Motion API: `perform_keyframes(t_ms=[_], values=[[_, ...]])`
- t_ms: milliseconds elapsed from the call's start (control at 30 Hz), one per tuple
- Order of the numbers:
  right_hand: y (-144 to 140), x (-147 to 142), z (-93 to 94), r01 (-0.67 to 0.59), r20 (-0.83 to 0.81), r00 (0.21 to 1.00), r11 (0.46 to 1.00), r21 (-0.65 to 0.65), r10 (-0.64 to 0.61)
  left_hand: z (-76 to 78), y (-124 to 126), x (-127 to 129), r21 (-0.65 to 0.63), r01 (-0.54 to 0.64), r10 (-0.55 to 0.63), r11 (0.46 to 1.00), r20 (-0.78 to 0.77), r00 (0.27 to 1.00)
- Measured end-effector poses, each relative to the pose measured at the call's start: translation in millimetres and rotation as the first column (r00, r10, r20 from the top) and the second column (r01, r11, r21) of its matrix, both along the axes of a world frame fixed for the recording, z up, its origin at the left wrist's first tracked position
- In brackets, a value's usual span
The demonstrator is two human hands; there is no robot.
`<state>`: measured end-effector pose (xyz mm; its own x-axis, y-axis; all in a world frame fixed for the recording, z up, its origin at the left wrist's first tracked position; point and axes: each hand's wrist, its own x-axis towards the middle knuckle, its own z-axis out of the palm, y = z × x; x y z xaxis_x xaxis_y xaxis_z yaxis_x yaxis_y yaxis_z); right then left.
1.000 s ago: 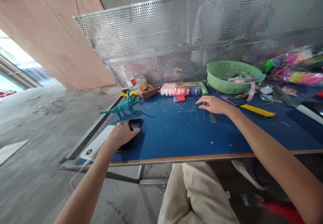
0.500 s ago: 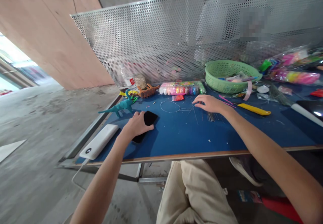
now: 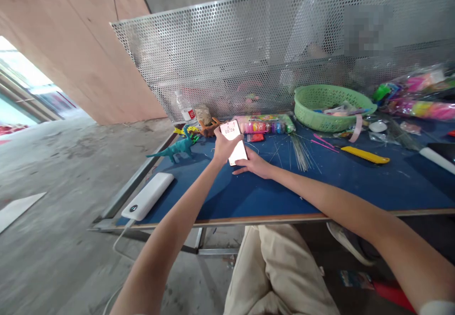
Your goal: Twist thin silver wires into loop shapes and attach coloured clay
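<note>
i keep my left hand (image 3: 222,148) clenched around the lit phone (image 3: 233,135), raised just above the blue table (image 3: 249,196); i'd hold it steady while my right hand (image 3: 254,166), fingers loose, touches its lower edge.

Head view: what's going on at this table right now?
A person sits at a blue table, holding a phone up in the left hand; its screen is lit. The right hand touches the phone's lower end. A white power bank lies near the table's left edge, a teal toy dinosaur stands behind it, and thin wires, a yellow knife and a green basket lie to the right.
</note>
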<state>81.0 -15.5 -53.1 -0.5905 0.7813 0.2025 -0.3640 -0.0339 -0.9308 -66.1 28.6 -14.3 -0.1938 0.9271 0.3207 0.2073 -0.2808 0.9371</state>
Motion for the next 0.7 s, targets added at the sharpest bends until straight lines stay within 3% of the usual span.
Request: perform_keyframes(t_ms=[67,233,700], values=[[2,-2,-6.1,0.046,-0.025,0.999,0.999,-0.022,-0.046,-8.6,-1,5,-0.021,0.003,-0.002,1.0,0.074,0.997],[6,1,-11.2,0.124,-0.007,0.992,0.991,-0.057,-0.125,-14.8,-2,3,-0.053,0.17,-0.142,0.984,0.339,0.93],[2,3,-9.4,0.094,0.02,0.995,0.995,-0.028,-0.094,-17.4,-10,0,0.037,0.13,-0.135,0.991,0.294,0.946]])
